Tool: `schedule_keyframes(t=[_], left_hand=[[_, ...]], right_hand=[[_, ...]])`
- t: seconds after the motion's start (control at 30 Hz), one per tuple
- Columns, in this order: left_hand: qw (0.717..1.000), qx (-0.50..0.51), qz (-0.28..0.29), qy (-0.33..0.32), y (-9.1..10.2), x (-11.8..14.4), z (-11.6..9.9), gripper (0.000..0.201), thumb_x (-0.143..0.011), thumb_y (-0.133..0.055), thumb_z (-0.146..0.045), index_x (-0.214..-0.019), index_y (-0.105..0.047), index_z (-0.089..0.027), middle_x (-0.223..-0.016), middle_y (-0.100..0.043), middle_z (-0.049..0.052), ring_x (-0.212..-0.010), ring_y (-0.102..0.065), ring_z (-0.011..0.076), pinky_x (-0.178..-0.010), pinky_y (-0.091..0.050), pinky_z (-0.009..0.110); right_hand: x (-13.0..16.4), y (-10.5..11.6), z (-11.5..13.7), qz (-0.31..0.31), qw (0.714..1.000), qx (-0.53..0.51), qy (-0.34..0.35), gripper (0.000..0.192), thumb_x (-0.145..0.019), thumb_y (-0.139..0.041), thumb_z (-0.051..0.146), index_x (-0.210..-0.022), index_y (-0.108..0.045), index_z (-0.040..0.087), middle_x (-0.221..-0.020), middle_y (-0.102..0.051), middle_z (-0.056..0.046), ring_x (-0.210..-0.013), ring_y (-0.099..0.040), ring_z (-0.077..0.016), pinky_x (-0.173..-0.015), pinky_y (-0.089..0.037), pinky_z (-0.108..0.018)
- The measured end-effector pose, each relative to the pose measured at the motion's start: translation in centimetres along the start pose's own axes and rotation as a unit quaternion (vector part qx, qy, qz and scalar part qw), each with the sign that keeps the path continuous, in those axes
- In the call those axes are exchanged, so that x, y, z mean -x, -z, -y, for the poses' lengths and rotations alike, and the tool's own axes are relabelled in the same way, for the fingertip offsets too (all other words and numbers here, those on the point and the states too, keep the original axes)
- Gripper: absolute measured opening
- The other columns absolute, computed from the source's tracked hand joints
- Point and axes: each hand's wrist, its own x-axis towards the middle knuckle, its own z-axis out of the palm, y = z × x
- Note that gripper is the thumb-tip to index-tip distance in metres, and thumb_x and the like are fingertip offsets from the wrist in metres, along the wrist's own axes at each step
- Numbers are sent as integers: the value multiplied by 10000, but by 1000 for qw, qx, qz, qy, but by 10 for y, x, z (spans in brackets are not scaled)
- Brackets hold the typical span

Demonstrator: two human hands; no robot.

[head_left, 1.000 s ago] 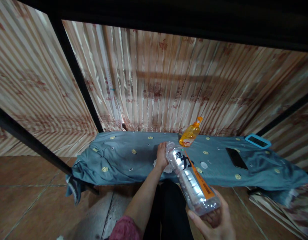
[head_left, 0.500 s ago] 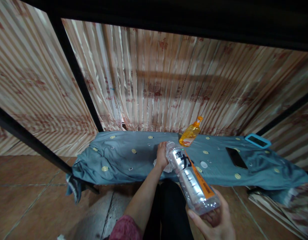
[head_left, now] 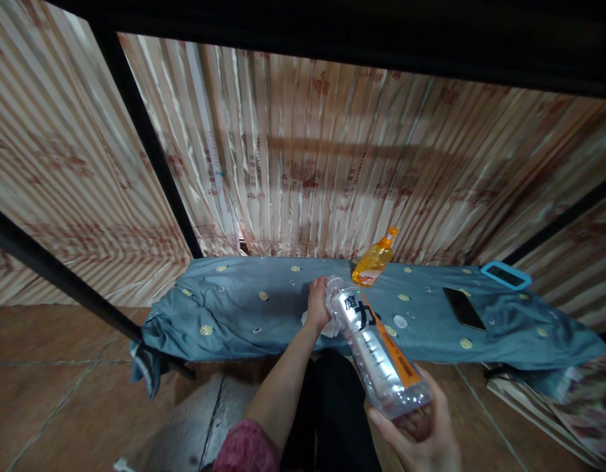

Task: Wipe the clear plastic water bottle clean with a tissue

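A large clear plastic bottle (head_left: 378, 357) with a silver and orange label lies slanted in front of me, its narrow end away from me. My right hand (head_left: 423, 429) grips its base, fingers beneath and thumb at the near side. My left hand (head_left: 318, 305) is closed beside the bottle's far end, its fingertips partly hidden. Whether it grips the neck or something else there, I cannot tell. Crumpled white tissue-like material (head_left: 331, 329) shows under the left wrist. Behind the bottle stands an orange pump bottle (head_left: 372, 263) with yellow-orange liquid.
A blue-green patterned cloth (head_left: 234, 328) covers the low bench. On it are a small white disc (head_left: 399, 321), a dark phone (head_left: 463, 308) and a blue-framed device (head_left: 506, 275). Dark metal posts (head_left: 145, 131) and a striped curtain (head_left: 307, 131) stand behind.
Hardly anything differs. Both hands and the bottle keep the same pose, with only a slight shift of the whole view.
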Motion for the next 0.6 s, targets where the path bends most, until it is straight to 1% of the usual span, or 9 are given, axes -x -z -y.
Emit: schedule_keyframes(t=[0.13, 0.33, 0.43, 0.5, 0.6], left_hand=[[1000, -4, 6, -2, 0, -1, 0, 196, -893, -713, -192, -1090, -714, -190, -1142, -734, 92, -1133, -663, 276, -1079, -537, 424], [1000, 25, -12, 0, -1, -1, 3, 213, -863, -743, -193, -1074, -719, -206, -1121, -732, 77, -1117, -676, 271, -1069, -547, 413], [1000, 21, -7, 6, -1, 0, 3, 217, -857, -748, -188, -1072, -717, -205, -1124, -729, 72, -1126, -677, 268, -1077, -545, 411], [1000, 20, -2, 6, -1, 0, 2, 215, -852, -746, -181, -1063, -717, -204, -1126, -730, 75, -1131, -676, 270, -1085, -543, 416], [999, 30, -11, 11, -2, 0, 2, 202, -849, -736, -180, -1049, -722, -204, -1111, -734, 81, -1124, -677, 277, -1093, -545, 427]], right_hand=[[0, 0, 3, 2, 1000, 2, -3, 1183, -534, -997, 655, -1509, -470, 243, -1154, -773, -120, -865, -773, -301, -723, -620, -382], [-1, 1, 2, 4, 1000, 2, 6, 1163, -534, -1000, 665, -1489, -482, 249, -1142, -777, -111, -915, -777, -314, -752, -631, -394], [0, 1, 1, 8, 1000, 2, 0, 1165, -542, -995, 670, -1495, -476, 246, -1143, -779, -114, -906, -780, -312, -765, -632, -398], [0, 1, 1, 8, 1000, 0, -4, 1163, -545, -996, 664, -1494, -472, 242, -1162, -774, -124, -889, -780, -306, -752, -631, -392], [0, 1, 1, 3, 1000, 2, -1, 1151, -535, -1000, 658, -1480, -487, 249, -1195, -768, -131, -902, -780, -312, -745, -632, -397]])
